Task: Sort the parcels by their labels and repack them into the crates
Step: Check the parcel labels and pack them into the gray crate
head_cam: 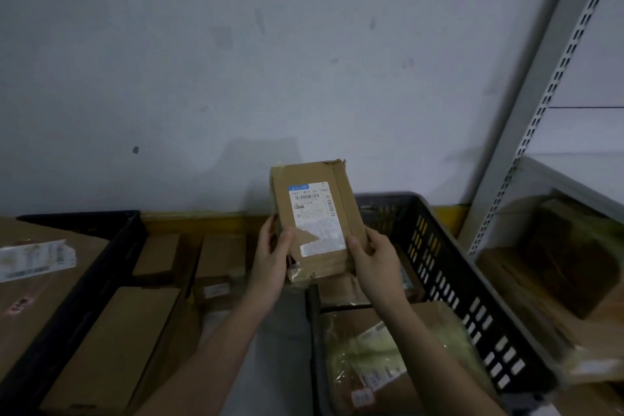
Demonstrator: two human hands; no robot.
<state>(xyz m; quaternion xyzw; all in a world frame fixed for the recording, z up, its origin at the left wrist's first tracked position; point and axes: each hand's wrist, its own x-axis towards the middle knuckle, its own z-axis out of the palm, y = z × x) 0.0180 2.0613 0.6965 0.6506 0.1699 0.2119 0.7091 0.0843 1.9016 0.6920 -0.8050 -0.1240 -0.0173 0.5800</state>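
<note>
1. Small brown parcel (315,218) held upright at centre frame, white label (315,218) facing the person. It is up in the air, above the gap between the crates, in neither one.
2. Left hand (271,267) grips the parcel's lower left edge, thumb curled over the front face. Right hand (374,263) grips the lower right edge, thumb on the front beside the label.
3. Judged step: reading the label before choosing a crate.
4. Black crate (456,277) at right of frame holds bagged and boxed parcels; darker crate (111,246) at lower left holds a large carton (40,267). More cartons sit between them.
5. Shelf upright (540,105) at the right edge, boxes on the shelf below.
6. Risk: the room is dim and the label's lower part looks scuffed or taped over, so a misread could send it to the wrong crate.
7. Risk: both grips sit low; the tall parcel could tip forward out of the fingers.
8. Risk: torn top flap may catch on the crate rim.
</note>
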